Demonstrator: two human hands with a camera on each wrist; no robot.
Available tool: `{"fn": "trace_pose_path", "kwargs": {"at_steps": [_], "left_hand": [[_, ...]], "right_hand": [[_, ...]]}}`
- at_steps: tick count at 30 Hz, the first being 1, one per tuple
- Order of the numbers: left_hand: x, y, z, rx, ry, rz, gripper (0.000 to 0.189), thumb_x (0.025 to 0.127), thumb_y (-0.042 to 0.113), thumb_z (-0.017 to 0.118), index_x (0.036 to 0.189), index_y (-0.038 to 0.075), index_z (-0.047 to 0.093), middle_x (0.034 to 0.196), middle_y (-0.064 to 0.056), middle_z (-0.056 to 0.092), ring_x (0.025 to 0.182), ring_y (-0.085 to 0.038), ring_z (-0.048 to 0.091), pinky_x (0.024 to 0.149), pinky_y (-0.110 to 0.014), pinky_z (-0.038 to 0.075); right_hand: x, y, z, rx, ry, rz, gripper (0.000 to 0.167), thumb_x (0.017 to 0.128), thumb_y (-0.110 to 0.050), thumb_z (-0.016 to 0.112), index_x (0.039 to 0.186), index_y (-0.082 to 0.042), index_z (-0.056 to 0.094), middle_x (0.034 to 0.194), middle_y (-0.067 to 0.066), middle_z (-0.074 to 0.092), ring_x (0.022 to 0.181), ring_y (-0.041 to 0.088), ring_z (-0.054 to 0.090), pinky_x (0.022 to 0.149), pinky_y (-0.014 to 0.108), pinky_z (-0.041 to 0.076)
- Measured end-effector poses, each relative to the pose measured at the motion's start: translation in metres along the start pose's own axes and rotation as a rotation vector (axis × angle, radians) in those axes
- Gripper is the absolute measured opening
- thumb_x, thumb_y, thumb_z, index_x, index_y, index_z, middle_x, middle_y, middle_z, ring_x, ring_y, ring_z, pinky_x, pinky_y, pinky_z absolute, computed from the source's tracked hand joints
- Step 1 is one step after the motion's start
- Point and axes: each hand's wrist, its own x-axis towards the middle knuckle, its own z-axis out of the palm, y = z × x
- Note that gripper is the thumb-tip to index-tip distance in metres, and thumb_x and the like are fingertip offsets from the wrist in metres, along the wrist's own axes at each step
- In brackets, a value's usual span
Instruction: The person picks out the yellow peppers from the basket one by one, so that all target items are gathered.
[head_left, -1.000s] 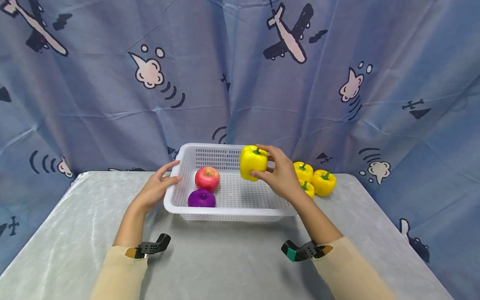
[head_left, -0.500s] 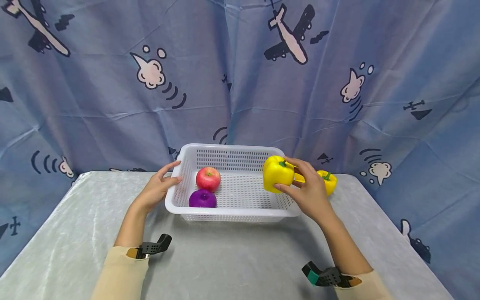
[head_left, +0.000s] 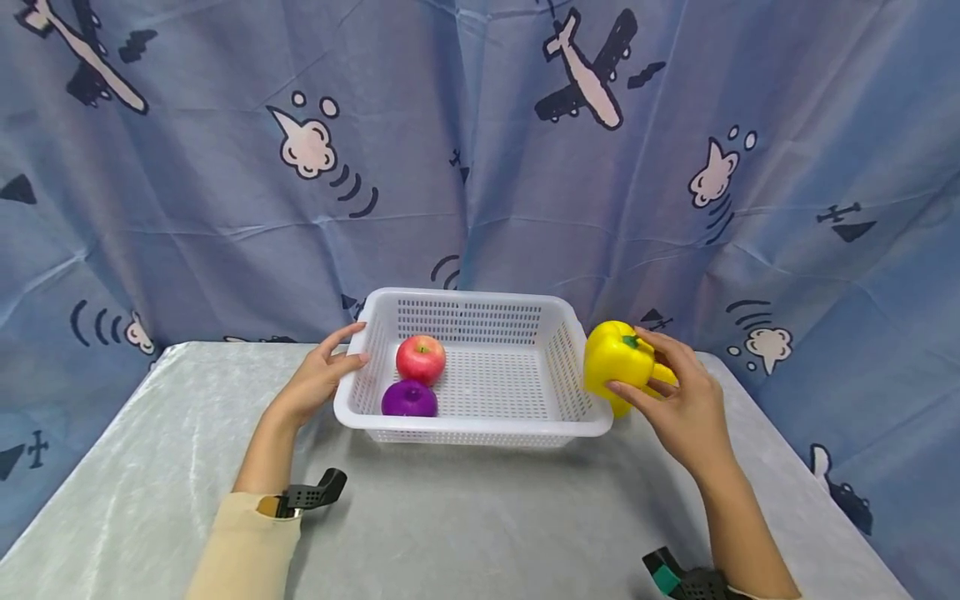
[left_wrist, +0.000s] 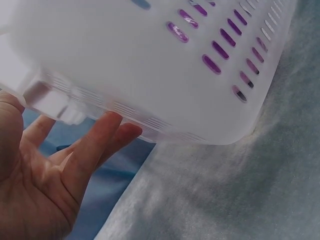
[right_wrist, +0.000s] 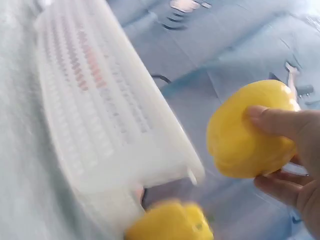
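Note:
My right hand (head_left: 688, 408) holds a yellow bell pepper (head_left: 613, 358) between thumb and fingers, just outside the right end of a white plastic basket (head_left: 480, 426). In the right wrist view, the held pepper (right_wrist: 250, 132) is raised above another yellow pepper (right_wrist: 170, 222). My left hand (head_left: 311, 387) grips the basket's left rim; the left wrist view has its fingertips (left_wrist: 111, 118) against the outer wall. Inside the basket, toward its left end, a red apple (head_left: 421, 360) lies behind a round purple vegetable or fruit (head_left: 409, 399).
Other yellow peppers (head_left: 663, 377) sit on the grey cloth-covered table (head_left: 465, 517), right of the basket and mostly hidden behind my right hand and the held pepper. A blue patterned curtain (head_left: 405, 150) hangs along the table's back edge.
My right hand has carried the yellow bell pepper rightward from above the basket, over its right end, to just outside it. My left hand has stayed on the rim.

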Motion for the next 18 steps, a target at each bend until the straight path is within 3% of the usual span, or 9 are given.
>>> {"fn": "trace_pose_path", "kwargs": {"at_steps": [3,10,18], "left_hand": [[0.000,0.000,0.000,-0.005,0.003,0.005,0.068,0.103,0.026,0.058,0.162,0.025,0.023,0.154,-0.028,0.044,0.112,-0.026,0.066,0.081,-0.034,0.059],[0.000,0.000,0.000,-0.007,-0.001,0.002,0.068,0.103,0.025,0.057,0.162,0.024,0.023,0.152,-0.029,0.045,0.107,-0.022,0.067,0.080,-0.033,0.059],[0.001,0.000,-0.001,-0.002,0.003,-0.004,0.068,0.103,0.026,0.057,0.162,0.024,0.023,0.153,-0.029,0.045,0.108,-0.023,0.067,0.080,-0.034,0.059]], "right_hand": [[-0.001,0.010,-0.005,-0.036,0.033,0.030,0.071,0.083,-0.016,0.084,0.146,-0.012,0.053,0.141,0.019,0.056,0.119,0.040,0.061,0.085,0.044,0.054],[0.000,0.021,-0.012,-0.049,0.061,0.074,0.072,0.082,-0.019,0.085,0.146,-0.013,0.054,0.143,0.017,0.055,0.122,0.041,0.059,0.081,0.007,0.048],[0.001,0.035,-0.022,-0.044,0.055,0.119,0.076,0.082,-0.020,0.085,0.149,-0.016,0.049,0.142,0.017,0.053,0.128,0.045,0.055,0.077,-0.005,0.039]]}}
